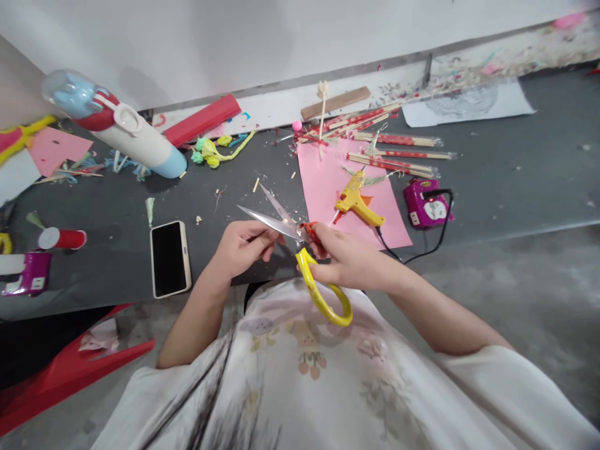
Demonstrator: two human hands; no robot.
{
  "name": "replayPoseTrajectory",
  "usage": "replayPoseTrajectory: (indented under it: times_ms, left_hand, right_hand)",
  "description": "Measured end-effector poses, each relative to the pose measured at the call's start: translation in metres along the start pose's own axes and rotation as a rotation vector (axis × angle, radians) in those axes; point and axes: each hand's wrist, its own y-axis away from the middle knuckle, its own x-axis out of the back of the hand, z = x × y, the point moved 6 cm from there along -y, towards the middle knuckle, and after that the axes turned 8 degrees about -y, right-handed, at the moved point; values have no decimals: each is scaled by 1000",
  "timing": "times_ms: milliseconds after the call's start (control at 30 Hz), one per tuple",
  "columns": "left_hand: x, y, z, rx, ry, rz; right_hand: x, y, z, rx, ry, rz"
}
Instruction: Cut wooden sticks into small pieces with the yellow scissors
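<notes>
R hand clamped on the scissors — yellow handle loop hanging below it toward the shirt, blades spread, tips pointing far L. Small orange-red bit at R fingertips, too small to ID. L hand just beside the blades, fingers curled in, thumb up against them — can't tell if anything's pinched, or if the blade touches. Both hands low over the near edge of the counter.

Beyond R hand: pink sheet w/ glue gun lying on it; its cord runs to a purple box just R of the sheet. Sticks, some in clear wrap, lie across the sheet's far edge; wood strip behind. Short stick bit nr blade tips, plus crumbs.

L side: phone, dark screen, nr L forearm; tassel just past its top end; red spool farther L. Bottle toward the back, red strip & yellow-green string to its R.
</notes>
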Motion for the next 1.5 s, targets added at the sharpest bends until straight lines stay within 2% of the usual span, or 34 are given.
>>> replayPoseTrajectory:
  times_ms: [133, 233, 467, 533, 667, 800, 933, 1167, 1367, 1500]
  left_hand:
    - [0, -1, 2, -26, -82, 20]
    - [0, -1, 7, -55, -247, 83]
    - [-10, 8, 19, -291, -964, 361]
    - [-13, 9, 18, -325, -1059, 419]
    - [-10, 2, 11, -371, -954, 408]
    - [-8, -13, -3, -373, -807, 321]
    - [-7, -26, -17, -385, -723, 303]
    - [-7, -38, -26, -425, -651, 304]
    - [-3, -43, -26, -495, -588, 320]
    - [-1, -48, -32, -459, -559, 291]
  right_hand:
    - [-1, -1, 3, -22, -4, 18]
    - [-3, -3, 8, -42, -49, 31]
    - [-14, -15, 22, -109, -243, 44]
    - [-17, -18, 22, -84, -329, 23]
    - [-21, -24, 25, -26, -494, -45]
    - [-25, -32, 35, -74, -692, -155]
    - [-27, -39, 44, -105, -825, -220]
    - [-27, -40, 54, -170, -938, -270]
    - [-27, -42, 49, -166, -1024, -358]
    - [-28, -44, 44, -161, -1091, -406]
